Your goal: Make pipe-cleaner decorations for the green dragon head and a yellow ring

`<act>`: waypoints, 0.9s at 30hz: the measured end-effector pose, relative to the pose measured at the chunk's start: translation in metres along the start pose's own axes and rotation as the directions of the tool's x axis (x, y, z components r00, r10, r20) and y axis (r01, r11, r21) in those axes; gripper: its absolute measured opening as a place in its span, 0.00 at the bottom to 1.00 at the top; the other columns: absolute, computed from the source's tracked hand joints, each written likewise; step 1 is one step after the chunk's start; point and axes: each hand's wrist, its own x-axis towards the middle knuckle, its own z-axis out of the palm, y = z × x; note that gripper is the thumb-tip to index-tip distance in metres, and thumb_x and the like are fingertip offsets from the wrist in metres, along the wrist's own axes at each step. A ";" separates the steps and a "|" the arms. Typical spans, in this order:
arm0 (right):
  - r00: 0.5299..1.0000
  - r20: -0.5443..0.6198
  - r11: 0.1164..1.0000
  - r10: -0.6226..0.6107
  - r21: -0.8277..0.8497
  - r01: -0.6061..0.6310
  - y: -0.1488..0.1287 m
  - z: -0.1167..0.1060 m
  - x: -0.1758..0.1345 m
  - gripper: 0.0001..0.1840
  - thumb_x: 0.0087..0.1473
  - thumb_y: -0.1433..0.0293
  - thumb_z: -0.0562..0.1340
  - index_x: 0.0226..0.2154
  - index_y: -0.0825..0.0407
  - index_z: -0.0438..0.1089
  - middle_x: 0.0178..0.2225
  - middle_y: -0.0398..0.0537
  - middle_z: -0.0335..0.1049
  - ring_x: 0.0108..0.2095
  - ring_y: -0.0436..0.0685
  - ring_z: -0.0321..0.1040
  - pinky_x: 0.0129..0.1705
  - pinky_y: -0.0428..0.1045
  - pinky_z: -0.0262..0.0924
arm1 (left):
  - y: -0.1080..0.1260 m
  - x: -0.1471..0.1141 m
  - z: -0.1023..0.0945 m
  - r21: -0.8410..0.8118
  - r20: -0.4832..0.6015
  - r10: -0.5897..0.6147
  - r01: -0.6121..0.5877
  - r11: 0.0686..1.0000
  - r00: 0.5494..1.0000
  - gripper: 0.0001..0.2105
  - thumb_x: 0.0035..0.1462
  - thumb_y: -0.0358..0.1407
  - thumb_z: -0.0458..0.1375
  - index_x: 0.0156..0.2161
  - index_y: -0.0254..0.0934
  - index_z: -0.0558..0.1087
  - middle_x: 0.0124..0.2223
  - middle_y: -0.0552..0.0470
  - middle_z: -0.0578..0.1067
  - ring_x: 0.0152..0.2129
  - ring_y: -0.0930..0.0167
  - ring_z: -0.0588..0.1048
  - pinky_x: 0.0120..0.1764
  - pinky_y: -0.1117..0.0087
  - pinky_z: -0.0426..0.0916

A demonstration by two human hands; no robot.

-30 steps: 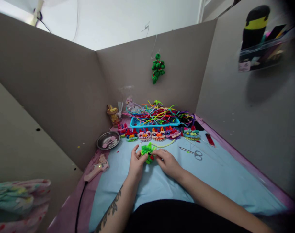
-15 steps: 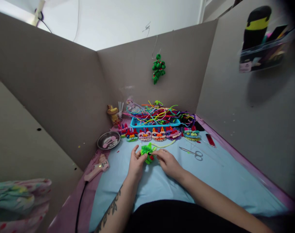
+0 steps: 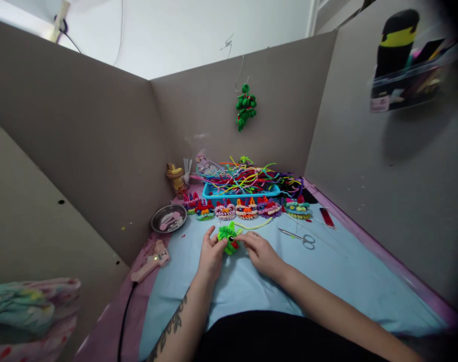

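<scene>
A small bright green pipe-cleaner animal head [image 3: 227, 232], with a black-and-white eye and a red patch low on its front, is held just above the blue cloth. My left hand [image 3: 211, 251] grips it from the left, thumb in front and fingers around the side and back. From the other side, my right hand [image 3: 257, 250] has its fingers closed, with the fingertips against the head beside the eye [image 3: 231, 239]. A pale yellow-green pipe cleaner [image 3: 261, 224] lies on the cloth just behind the right hand.
Behind my hands stands a row of finished pipe-cleaner heads [image 3: 246, 208], backed by a blue tray [image 3: 241, 197] of loose pipe cleaners. Scissors [image 3: 298, 238] lie to the right. A metal bowl [image 3: 153, 221] and a pink glue gun [image 3: 150, 267] with a black cord are at left. Grey panels enclose the table.
The green head has turned or shifted very slightly, and my left thumb has drawn back a little from the eye. My right fingertips stay beside the eye.
</scene>
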 end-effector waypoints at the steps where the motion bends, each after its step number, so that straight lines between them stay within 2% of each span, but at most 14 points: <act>1: 1.000 -0.002 1.000 0.003 0.005 -0.003 0.000 0.000 0.000 0.22 0.49 0.83 0.50 0.43 0.51 0.67 0.33 0.48 0.66 0.37 0.55 0.61 0.41 0.51 0.58 | 0.001 0.000 0.001 -0.004 -0.002 -0.004 0.004 1.000 1.000 0.35 0.38 0.30 0.66 0.51 0.35 0.55 0.36 0.50 0.73 0.30 0.70 0.74 0.36 0.69 0.65; 10: 1.000 -0.007 1.000 -0.011 0.009 0.011 0.001 0.001 -0.001 0.21 0.51 0.81 0.50 0.45 0.49 0.67 0.33 0.48 0.67 0.37 0.54 0.63 0.40 0.51 0.60 | 0.001 0.000 -0.001 -0.033 0.007 -0.020 0.020 0.999 1.000 0.34 0.39 0.30 0.65 0.51 0.36 0.55 0.37 0.49 0.73 0.31 0.70 0.74 0.37 0.68 0.65; 16: 0.996 -0.089 1.000 0.003 0.002 -0.003 0.002 0.005 -0.001 0.16 0.52 0.78 0.52 0.43 0.51 0.64 0.39 0.50 0.69 0.40 0.55 0.65 0.42 0.52 0.60 | -0.001 0.001 -0.004 0.000 -0.003 -0.004 0.004 1.000 1.000 0.34 0.38 0.32 0.65 0.52 0.38 0.56 0.39 0.49 0.72 0.33 0.70 0.73 0.38 0.68 0.65; 27: 0.998 -0.068 1.000 -0.004 -0.016 0.003 0.001 0.008 0.000 0.13 0.51 0.80 0.52 0.37 0.52 0.65 0.35 0.48 0.69 0.37 0.54 0.65 0.40 0.51 0.60 | -0.010 0.005 -0.001 0.173 -0.031 0.098 -0.091 0.981 0.995 0.46 0.37 0.28 0.65 0.59 0.40 0.43 0.37 0.51 0.70 0.31 0.71 0.73 0.36 0.70 0.66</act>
